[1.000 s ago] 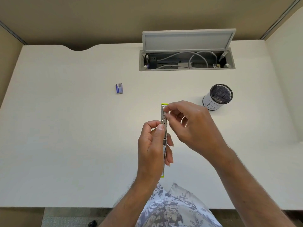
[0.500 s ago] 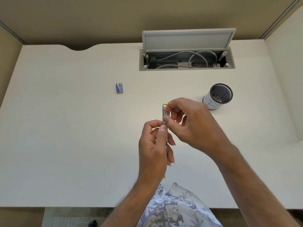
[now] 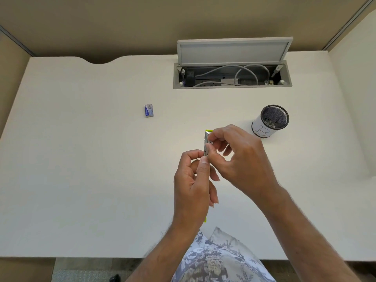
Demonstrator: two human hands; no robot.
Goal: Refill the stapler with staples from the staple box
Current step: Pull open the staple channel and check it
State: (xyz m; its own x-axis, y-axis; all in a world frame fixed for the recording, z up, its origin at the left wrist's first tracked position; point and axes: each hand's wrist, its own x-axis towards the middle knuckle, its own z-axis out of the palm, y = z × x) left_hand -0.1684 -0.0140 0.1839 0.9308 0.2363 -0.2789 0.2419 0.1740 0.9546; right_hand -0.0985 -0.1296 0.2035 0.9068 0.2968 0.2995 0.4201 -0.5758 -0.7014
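A slim stapler (image 3: 207,139) with lime-green ends and a bare metal channel stands nearly on end above the white desk (image 3: 81,169). My left hand (image 3: 193,186) grips its lower half and hides most of it; a green tip shows below the hand. My right hand (image 3: 234,159) pinches at the metal channel near the top, thumb and forefinger together; whether staples are between them is hidden. The small blue and white staple box (image 3: 149,110) lies closed on the desk, far to the left of both hands.
A black mesh pen cup (image 3: 270,123) with a white label stands right of my hands. At the back, an open cable hatch (image 3: 232,74) holds sockets and grey cables, its lid (image 3: 234,50) tilted up. A patterned sleeve shows at the near edge.
My right fingers have slid a little down along the stapler's metal channel towards my left thumb. The stapler and my left hand have hardly moved.
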